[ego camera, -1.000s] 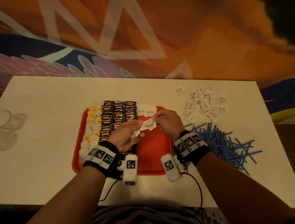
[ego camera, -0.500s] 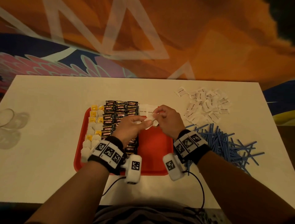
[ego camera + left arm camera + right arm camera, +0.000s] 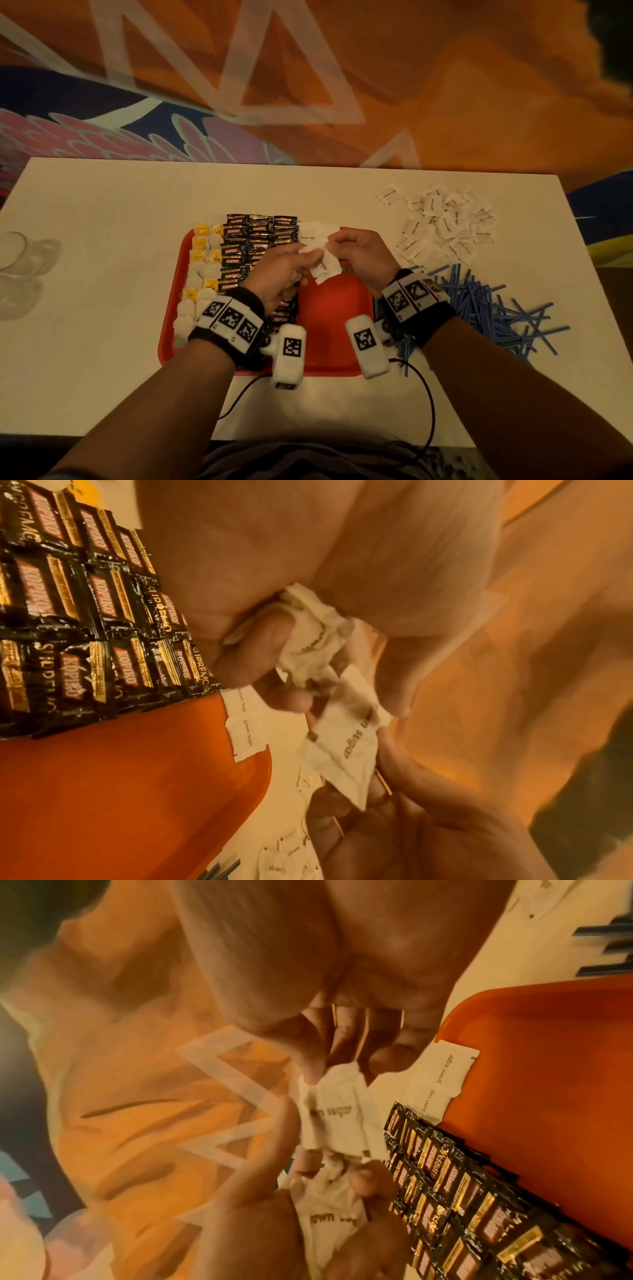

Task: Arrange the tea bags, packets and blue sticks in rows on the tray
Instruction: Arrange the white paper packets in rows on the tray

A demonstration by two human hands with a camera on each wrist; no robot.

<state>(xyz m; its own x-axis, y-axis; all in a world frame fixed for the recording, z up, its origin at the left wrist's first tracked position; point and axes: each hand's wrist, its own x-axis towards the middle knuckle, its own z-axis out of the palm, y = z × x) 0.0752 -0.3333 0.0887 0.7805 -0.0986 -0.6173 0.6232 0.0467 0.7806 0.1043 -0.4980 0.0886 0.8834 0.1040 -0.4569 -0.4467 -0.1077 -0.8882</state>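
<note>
White paper brown-sugar packet (image 3: 325, 270) pinched by right hand (image 3: 363, 255) — left hand (image 3: 277, 274) clutches spares. Laid packets (image 3: 313, 231) lie just beyond, on red plastic tray (image 3: 329, 322)

A white table (image 3: 102, 308) carries a red tray (image 3: 334, 329) at the middle of its near edge; clear glasses (image 3: 20, 253) stand at its left edge. Toward the far right corner lies a heap of white packets (image 3: 442, 222); nearer, blue sticks (image 3: 486, 308) sprawl just beside the tray's right side.
</note>
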